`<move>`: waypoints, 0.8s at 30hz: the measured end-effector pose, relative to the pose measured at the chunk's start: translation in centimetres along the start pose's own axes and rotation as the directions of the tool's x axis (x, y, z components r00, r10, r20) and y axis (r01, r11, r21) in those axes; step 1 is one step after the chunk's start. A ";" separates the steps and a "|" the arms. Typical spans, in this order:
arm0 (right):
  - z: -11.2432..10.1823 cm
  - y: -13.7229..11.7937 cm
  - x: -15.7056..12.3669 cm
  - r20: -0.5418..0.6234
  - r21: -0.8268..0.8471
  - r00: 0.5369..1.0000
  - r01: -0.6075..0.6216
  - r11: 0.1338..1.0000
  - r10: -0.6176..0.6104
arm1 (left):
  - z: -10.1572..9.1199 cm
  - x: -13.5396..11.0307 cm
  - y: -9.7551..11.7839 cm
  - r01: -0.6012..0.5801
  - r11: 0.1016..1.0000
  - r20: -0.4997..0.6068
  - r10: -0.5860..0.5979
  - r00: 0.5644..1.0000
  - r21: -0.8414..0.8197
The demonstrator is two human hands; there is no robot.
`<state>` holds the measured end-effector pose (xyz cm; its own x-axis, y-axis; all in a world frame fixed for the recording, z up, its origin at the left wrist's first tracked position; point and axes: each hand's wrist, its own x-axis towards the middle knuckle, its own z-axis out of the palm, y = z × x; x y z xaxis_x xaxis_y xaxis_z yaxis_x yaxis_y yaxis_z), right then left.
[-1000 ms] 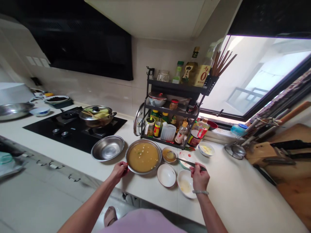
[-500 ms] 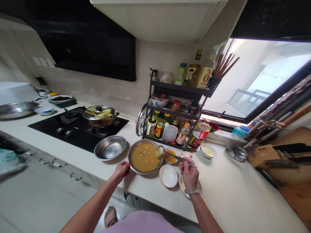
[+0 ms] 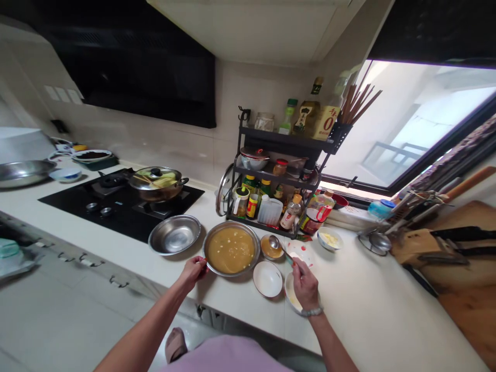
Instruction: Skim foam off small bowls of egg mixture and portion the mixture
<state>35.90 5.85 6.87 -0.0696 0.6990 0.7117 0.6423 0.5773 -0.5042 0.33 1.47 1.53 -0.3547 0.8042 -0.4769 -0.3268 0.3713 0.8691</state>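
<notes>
My left hand pinches the near left rim of a round metal basin that holds brownish liquid with pale bits on it. In my right hand is the handle of a metal ladle, whose head is over a small bowl of similar brownish liquid. Just in front of that bowl stands a white bowl with a dark rim. Another pale bowl is partly hidden under my right hand. Beyond the hand lies a white plate with red spots.
An empty metal basin sits left, before a black cooktop bearing a lidded pan. Behind is a black rack of bottles and jars. To the right are a small bowl with yellowish pieces and a knife block.
The ladle has moved from the right edge of the large basin to above the small bowl of liquid. My left hand keeps its grip on the basin rim.
</notes>
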 end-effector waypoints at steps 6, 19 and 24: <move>0.7 1.1 -1.0 0.003 0.174 0.879 -0.469 0.866 0.476 | 0.1 -0.2 0.2 0.001 1.000 -0.004 -0.001 1.000 0.004; -0.7 1.0 1.1 -0.115 0.553 0.631 -0.601 0.577 0.768 | 0.1 -0.2 0.2 -0.005 1.000 -0.011 0.005 1.000 0.014; -1.2 -0.1 2.0 -0.110 0.553 0.643 -0.594 0.584 0.758 | 0.1 -0.2 0.2 0.000 1.000 -0.011 0.001 1.000 0.018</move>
<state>36.63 6.67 8.94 0.5262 0.8405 0.1293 -0.0054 0.1554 -0.9878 0.43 1.41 1.83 -0.3641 0.7995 -0.4778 -0.3105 0.3794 0.8716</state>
